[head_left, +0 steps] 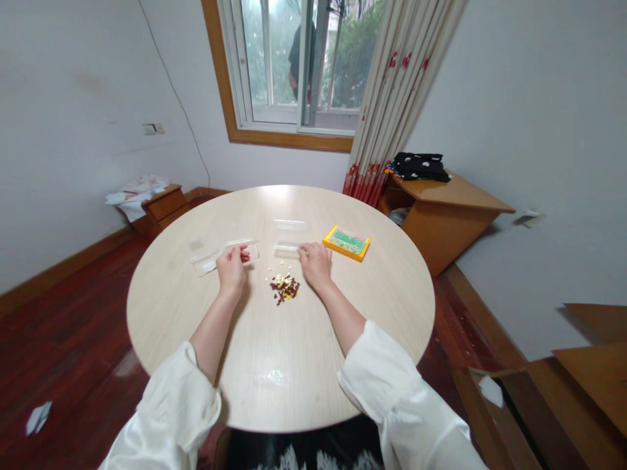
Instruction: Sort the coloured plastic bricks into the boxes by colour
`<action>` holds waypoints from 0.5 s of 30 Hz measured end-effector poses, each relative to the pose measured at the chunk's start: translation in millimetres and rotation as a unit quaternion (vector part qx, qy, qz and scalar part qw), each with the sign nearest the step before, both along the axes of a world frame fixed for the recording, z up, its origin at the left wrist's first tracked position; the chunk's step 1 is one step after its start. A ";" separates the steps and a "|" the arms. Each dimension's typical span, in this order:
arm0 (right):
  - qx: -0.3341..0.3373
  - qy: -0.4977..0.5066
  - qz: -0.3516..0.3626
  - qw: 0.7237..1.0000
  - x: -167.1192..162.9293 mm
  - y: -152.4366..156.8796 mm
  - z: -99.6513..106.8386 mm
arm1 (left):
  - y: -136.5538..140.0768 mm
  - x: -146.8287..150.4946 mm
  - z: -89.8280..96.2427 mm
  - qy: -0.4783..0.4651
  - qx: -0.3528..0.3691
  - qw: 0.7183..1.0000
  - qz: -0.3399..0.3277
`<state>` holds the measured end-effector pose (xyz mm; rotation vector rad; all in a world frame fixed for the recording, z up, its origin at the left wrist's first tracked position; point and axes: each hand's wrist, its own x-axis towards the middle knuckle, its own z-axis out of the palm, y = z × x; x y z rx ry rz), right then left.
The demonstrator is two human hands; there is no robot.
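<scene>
A round, pale wood-grain table [279,356] is being used as the work surface. Toward its far-left edge, a clear, thin-walled plastic case [200,260] is being partly hidden by the left hand. Toward the far-right edge, a flat, rectangular yellow box with a green panel [346,243] is being left untouched. Between them, nearer the far edge, a clear, rectangular plastic container [289,245] is being met at its near right corner by the right hand.

The left hand [232,269] is being held half curled at the case; whether anything is being gripped cannot be told. The right hand [316,266] is being held with fingers bent over that corner; whether the rim is being pinched or only touched is not being shown.

A loose heap of tiny brown, yellow and cream pieces [285,288] is being borne near the table's middle, between the wrists, with a few cream pieces [269,269] being scattered just beyond.

Judging by looks, the container is being made light, stiff, slick and crackable, best taken by opposite side walls; the pieces, light and hard, are best being pinched singly.
</scene>
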<state>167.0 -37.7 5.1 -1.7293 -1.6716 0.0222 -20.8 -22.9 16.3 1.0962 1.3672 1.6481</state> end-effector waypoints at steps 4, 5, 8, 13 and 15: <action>-0.041 -0.043 -0.004 0.998 2.0 1.2 -3.6 | 0.6 -5.8 -8.2 0.296 0.081 0.952 -0.007; -0.045 -0.052 0.003 0.998 1.3 1.5 -4.6 | -0.4 -4.4 -10.5 0.348 0.079 0.934 -0.031; -0.062 -0.055 0.028 0.996 -2.1 2.2 -6.5 | -4.6 2.5 -17.4 0.437 0.041 0.893 -0.100; -0.080 -0.039 0.109 0.990 -7.9 -0.5 -5.4 | -10.6 7.2 -22.2 0.402 0.014 0.903 -0.150; -0.082 -0.042 0.134 0.987 -9.6 -2.4 -4.4 | -12.5 7.0 -20.5 0.352 0.003 0.923 -0.155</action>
